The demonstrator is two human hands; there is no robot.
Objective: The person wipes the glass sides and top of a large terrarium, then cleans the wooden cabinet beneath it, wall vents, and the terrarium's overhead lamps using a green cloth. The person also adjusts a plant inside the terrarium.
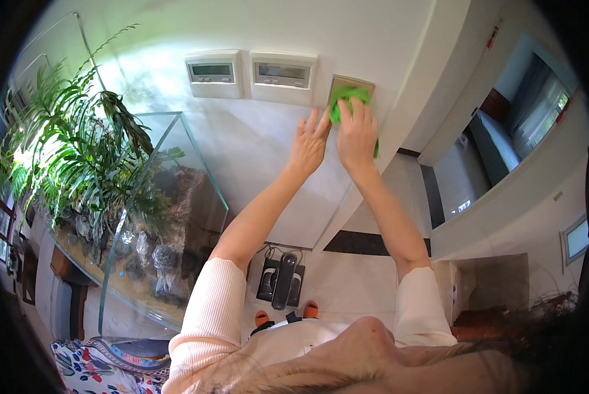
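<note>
In my right hand (357, 138) a bright green cloth (346, 96) is bunched up and pressed against a beige wall plate (349, 82). The cloth covers the lower part of the plate, and a bit of it hangs below my palm. Just to the left, my left hand (310, 143) rests its spread fingertips on or very near the wall, beside the plate's lower left corner; nothing shows in it. Two wall-mounted control panels with small displays, a left panel (214, 74) and a right panel (283, 74), sit left of the plate.
A glass tank (205, 172) with rocks and leafy plants (87, 167) stands at the left. On the floor below my arms is a black device (284, 280) with cables. A wall corner (397, 108) and a doorway (471, 162) lie to the right. Patterned fabric (112, 364) shows at the lower left.
</note>
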